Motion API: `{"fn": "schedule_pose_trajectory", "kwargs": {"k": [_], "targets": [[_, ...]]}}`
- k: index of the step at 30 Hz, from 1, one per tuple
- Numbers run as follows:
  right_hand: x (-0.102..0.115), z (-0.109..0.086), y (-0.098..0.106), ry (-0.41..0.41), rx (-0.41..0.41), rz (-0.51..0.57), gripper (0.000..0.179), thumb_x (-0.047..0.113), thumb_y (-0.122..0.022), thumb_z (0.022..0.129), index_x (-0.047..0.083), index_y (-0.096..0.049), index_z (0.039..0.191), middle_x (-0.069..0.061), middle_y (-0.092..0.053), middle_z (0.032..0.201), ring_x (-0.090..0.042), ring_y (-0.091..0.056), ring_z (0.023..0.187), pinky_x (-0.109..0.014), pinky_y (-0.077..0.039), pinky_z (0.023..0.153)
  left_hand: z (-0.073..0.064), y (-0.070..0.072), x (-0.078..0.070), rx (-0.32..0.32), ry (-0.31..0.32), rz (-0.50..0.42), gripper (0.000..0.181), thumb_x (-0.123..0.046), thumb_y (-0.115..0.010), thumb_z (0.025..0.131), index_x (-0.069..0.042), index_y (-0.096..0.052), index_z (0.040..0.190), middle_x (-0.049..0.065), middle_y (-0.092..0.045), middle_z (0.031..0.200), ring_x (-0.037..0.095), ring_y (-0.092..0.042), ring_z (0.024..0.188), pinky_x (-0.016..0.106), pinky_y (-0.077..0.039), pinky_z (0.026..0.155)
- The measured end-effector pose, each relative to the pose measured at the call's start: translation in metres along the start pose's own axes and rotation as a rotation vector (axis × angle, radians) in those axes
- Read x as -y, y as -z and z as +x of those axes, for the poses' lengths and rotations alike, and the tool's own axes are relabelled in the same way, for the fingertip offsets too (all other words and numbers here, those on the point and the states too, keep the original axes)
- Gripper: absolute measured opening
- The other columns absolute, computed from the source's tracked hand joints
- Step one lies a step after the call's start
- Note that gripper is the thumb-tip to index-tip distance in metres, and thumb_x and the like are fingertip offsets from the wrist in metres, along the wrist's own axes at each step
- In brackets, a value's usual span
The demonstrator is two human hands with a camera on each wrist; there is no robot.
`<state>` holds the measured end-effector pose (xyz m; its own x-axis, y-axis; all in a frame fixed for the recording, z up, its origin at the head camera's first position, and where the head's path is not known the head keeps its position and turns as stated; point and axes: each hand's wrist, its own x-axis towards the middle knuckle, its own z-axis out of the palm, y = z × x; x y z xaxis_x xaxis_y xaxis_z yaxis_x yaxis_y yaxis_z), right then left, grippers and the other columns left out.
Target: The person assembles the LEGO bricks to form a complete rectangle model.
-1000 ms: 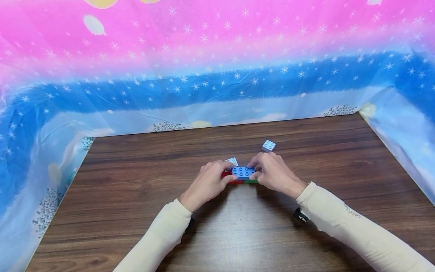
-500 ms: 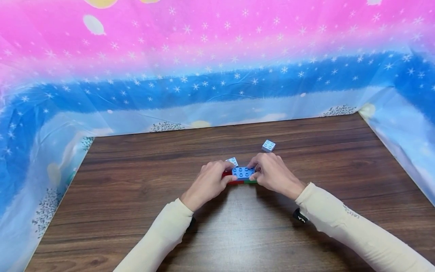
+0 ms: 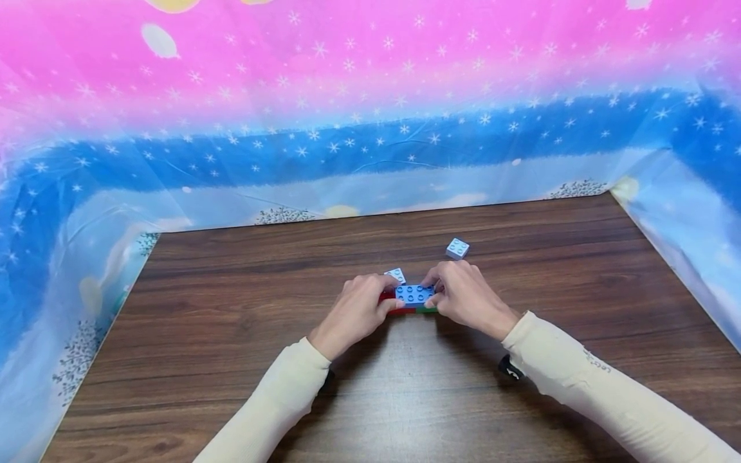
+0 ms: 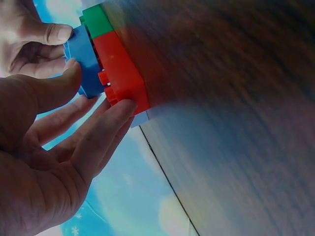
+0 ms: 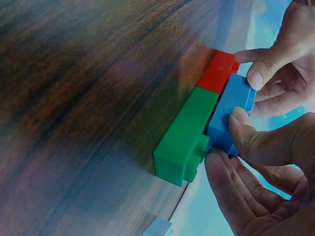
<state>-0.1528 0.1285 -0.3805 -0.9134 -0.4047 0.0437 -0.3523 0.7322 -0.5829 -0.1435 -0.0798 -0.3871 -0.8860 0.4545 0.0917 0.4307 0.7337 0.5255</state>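
Note:
A long blue toy building brick (image 3: pixel 414 294) with two rows of studs lies across the tops of a red brick (image 4: pixel 118 69) and a green brick (image 5: pixel 182 137). Those two stand end to end on the table, and the blue one spans their joint. A thin dark gap shows under the blue brick in both wrist views. My left hand (image 3: pixel 357 307) pinches its left end between thumb and fingers, one fingertip reaching the red brick's end in the left wrist view. At the other end, my right hand (image 3: pixel 470 297) pinches the blue brick from front and back.
One small pale blue brick (image 3: pixel 397 275) lies just behind the left fingers, partly covered. Another pale brick (image 3: pixel 457 248) sits farther back, beyond the right hand. The brown wooden table (image 3: pixel 243 276) ends at a pink and blue snowflake cloth (image 3: pixel 370 148).

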Motion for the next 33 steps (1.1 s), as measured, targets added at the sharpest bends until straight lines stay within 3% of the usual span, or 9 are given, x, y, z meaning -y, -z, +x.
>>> {"fn": "schedule_pose_trajectory", "kwargs": {"k": [18, 33], "targets": [[0.0012, 0.0022, 0.0, -0.033, 0.023, -0.017, 0.02, 0.0, -0.082, 0.082, 0.0, -0.077, 0.102, -0.006, -0.073, 0.088, -0.014, -0.064, 0.073, -0.031, -0.053, 0.065, 0.0034, 0.0012, -0.0015, 0.036, 0.006, 0.022, 0.023, -0.022, -0.076, 0.093, -0.006, -0.074, 0.11, 0.006, -0.073, 0.098, 0.014, -0.056, 0.073, 0.032, -0.049, 0.066], [0.0008, 0.0028, 0.0029, -0.015, 0.041, -0.021, 0.021, 0.003, -0.083, 0.082, 0.001, -0.076, 0.101, -0.006, -0.072, 0.089, -0.013, -0.064, 0.074, -0.03, -0.053, 0.065, 0.0024, -0.0001, -0.0001, 0.041, 0.008, 0.035, 0.027, -0.022, -0.073, 0.095, -0.004, -0.073, 0.115, 0.009, -0.072, 0.107, 0.014, -0.059, 0.08, 0.035, -0.053, 0.073]]}}
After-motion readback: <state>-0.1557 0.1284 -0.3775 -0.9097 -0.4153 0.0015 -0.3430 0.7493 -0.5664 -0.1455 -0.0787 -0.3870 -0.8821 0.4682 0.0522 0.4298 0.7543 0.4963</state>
